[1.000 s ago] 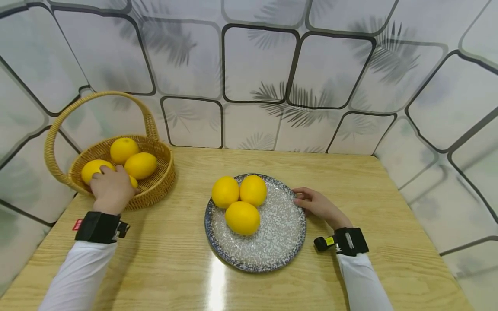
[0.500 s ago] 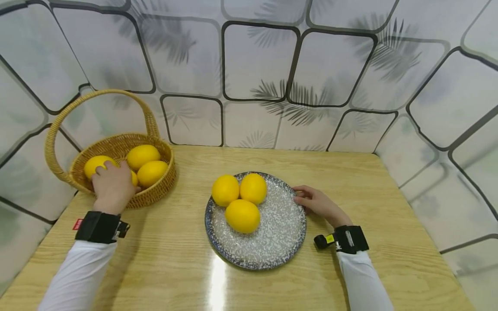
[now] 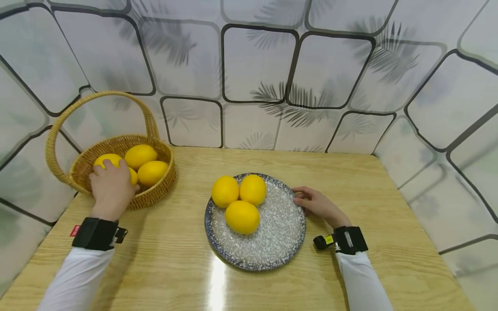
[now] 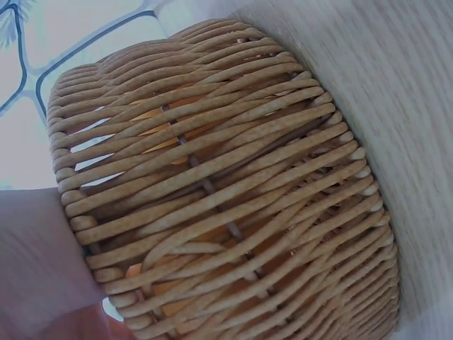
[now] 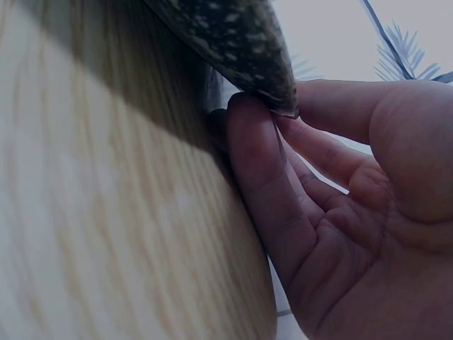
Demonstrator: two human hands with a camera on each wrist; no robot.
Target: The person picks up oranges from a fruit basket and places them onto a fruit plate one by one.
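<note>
In the head view, my left hand reaches over the near rim of a wicker basket, its fingers curled round a lemon mostly hidden under the palm. Another lemon lies at the fingertips, and two more, one a rear lemon, sit to the right. The left wrist view shows the basket's woven wall, with orange shapes behind it. My right hand pinches the right rim of a speckled grey plate. In the right wrist view, a finger is under the dark rim.
Three lemons, the front lemon among them, sit grouped on the plate's left half. The basket's tall handle arches over its left side. A patterned wall stands behind the wooden table.
Lemons in the basket have shifted: two rolled to the right, and the left one moved right and back against my left fingertips. The right hand and the plate stay in place.
</note>
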